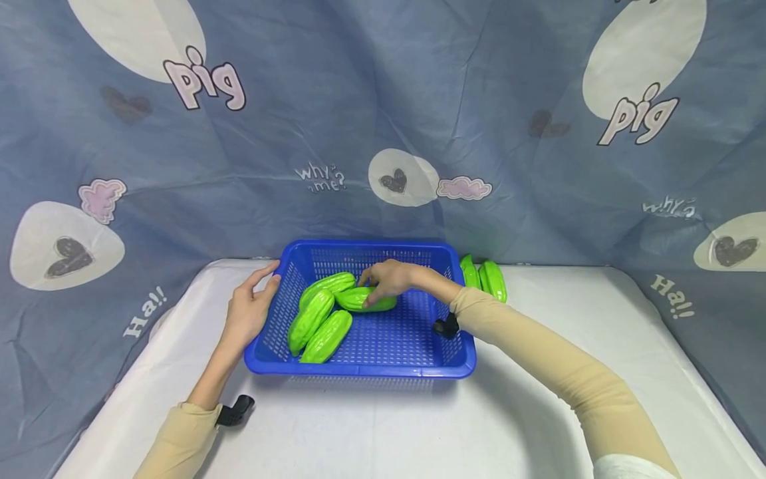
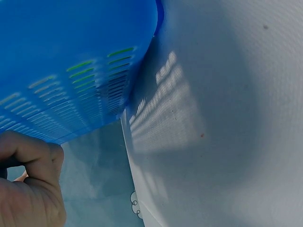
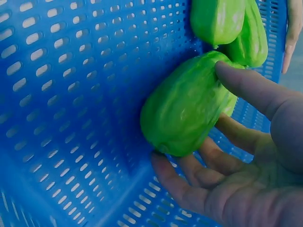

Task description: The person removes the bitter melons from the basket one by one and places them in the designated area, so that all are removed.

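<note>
A blue perforated basket (image 1: 383, 370) stands on the white table. Several bright green, ridged bitter melons (image 1: 311, 322) lie in its left half. Inside the basket my right hand (image 1: 390, 278) holds one bitter melon (image 3: 182, 109), its thumb on one side and its fingers along the other. That melon lies by the basket's back wall, one end against the others. At the upper left, my left hand (image 1: 247, 311) touches the outside of the basket's rim with thumb and fingers apart. In the left wrist view, bent fingers (image 2: 35, 153) rest at the perforated wall.
More green bitter melons (image 1: 493, 281) lie on the table just right of the basket, partly hidden behind its wall. A blue-grey printed cloth (image 1: 383, 120) hangs behind and at both sides. White tabletop (image 1: 359, 432) extends in front of the basket.
</note>
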The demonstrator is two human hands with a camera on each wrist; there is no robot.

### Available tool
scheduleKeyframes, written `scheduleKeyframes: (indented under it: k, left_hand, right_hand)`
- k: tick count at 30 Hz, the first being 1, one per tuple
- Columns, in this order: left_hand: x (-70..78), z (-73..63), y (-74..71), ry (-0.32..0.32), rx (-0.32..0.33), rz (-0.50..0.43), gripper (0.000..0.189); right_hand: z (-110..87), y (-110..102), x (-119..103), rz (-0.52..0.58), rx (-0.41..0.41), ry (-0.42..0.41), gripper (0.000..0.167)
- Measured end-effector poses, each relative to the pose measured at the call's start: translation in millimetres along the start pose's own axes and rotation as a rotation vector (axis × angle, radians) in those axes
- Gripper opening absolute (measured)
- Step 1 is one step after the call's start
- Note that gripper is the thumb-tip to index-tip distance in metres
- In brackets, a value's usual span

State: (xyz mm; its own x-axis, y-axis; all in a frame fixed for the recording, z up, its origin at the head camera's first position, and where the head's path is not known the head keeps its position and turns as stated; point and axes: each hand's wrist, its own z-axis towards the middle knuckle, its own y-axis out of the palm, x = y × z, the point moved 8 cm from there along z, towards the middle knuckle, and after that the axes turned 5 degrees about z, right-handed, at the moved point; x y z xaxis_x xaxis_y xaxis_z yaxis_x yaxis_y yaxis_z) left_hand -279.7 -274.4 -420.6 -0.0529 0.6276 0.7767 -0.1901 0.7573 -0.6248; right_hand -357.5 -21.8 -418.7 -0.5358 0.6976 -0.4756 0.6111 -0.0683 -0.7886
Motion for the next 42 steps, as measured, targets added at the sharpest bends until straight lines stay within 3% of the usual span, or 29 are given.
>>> scheduleKeyframes:
  k: [6, 16, 24, 42]
  left_hand:
    - [1.8, 0.0, -0.6, 0.011, 0.003, -0.006, 0.057]
    - [0.8, 0.6, -1.8, 0.001, 0.005, 0.005, 0.057]
    - [2.4, -0.6, -2.5, -0.003, 0.005, 0.007, 0.056]
    - [1.5, -0.7, -2.0, -0.010, 0.001, 0.005, 0.057]
  right_hand:
    - [-0.1, 3.0, 3.4, 0.055, -0.018, 0.012, 0.059]
    - [-6.3, 11.4, 10.1, 0.345, -0.129, 0.096, 0.063]
    - [-12.0, 13.1, 12.1, 0.469, -0.178, 0.139, 0.061]
    - [-34.3, -2.0, 4.3, 0.544, -0.154, 0.102, 0.066]
